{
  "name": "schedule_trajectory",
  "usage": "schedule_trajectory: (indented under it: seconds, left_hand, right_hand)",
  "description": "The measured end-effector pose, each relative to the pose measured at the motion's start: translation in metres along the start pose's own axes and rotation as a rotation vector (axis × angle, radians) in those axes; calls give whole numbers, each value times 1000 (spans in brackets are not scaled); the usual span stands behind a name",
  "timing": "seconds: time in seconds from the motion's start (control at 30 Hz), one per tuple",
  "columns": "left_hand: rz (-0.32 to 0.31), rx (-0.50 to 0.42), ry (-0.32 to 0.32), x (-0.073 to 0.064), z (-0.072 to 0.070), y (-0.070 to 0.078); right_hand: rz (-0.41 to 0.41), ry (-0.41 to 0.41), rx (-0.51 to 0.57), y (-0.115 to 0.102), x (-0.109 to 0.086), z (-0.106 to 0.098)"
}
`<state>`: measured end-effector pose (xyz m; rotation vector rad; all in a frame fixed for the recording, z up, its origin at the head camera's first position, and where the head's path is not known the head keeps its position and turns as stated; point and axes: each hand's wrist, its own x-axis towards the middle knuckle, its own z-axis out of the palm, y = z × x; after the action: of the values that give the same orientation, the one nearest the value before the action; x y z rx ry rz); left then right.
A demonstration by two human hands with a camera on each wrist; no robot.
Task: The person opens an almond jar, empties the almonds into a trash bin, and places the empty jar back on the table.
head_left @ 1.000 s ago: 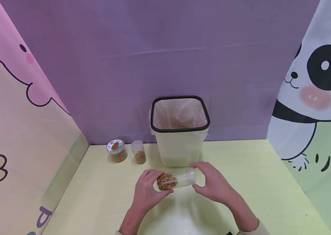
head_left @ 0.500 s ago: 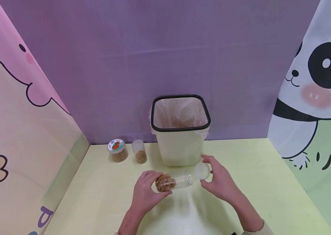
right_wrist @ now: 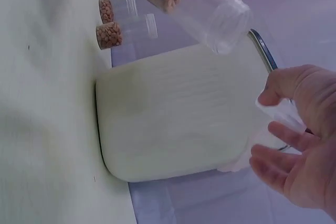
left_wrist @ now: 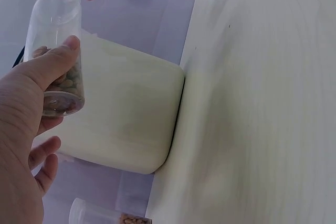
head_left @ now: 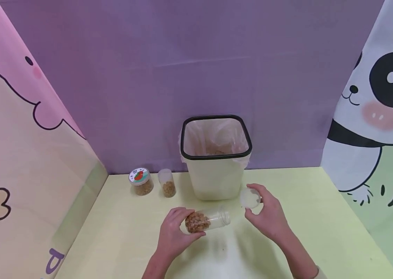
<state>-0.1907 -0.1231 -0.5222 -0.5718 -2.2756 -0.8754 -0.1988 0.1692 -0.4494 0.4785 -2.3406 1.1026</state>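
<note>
My left hand (head_left: 175,234) grips the base end of a clear plastic jar (head_left: 218,217), tilted nearly level with its uncovered mouth toward the right. Brown pellets (head_left: 196,222) lie gathered at the jar's base. In the left wrist view the thumb (left_wrist: 65,51) presses along the jar's side. My right hand (head_left: 267,213) pinches a round translucent lid (head_left: 250,198) between thumb and fingers, apart from the jar's mouth. Both hands are over the table, in front of the bin. From the right wrist the lid (right_wrist: 281,114) is partly covered by the fingers.
A cream bin (head_left: 215,180) with a black rim and a plastic liner stands at the back middle of the pale table (head_left: 119,240). To its left are a smaller tube of pellets (head_left: 167,183) and a squat jar (head_left: 141,181) with a printed lid. A purple backdrop (head_left: 140,97) rises behind.
The lid has come off the jar in my right hand, which has moved right, away from the mouth. My left hand keeps its hold on the jar, nearly in place.
</note>
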Motion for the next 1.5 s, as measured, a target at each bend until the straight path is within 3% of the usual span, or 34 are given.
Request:
schedule_trajectory:
  seconds: [0.13, 0.33, 0.47, 0.77, 0.97, 1.5]
  left_hand:
    - [-3, -17, -5, -4, 1, 0]
    - [-23, -30, -11, -5, 5, -1]
    - [-17, -26, -18, -5, 6, -2]
    - [-13, -20, -20, -4, 4, -3]
    - [-1, 11, -24, -7, 2, -2]
    - [-40, 19, -44, -10, -4, -4]
  right_hand:
    - [37, -18, -35, 8, 0, -6]
    - [8, 63, -156, 24, 5, -13]
    - [65, 77, -216, 35, 9, -20]
    - [247, -106, -313, 84, 31, -33]
    - [296, -188, -353, 120, 33, -37]
    - [448, -388, -358, 174, 43, -35]
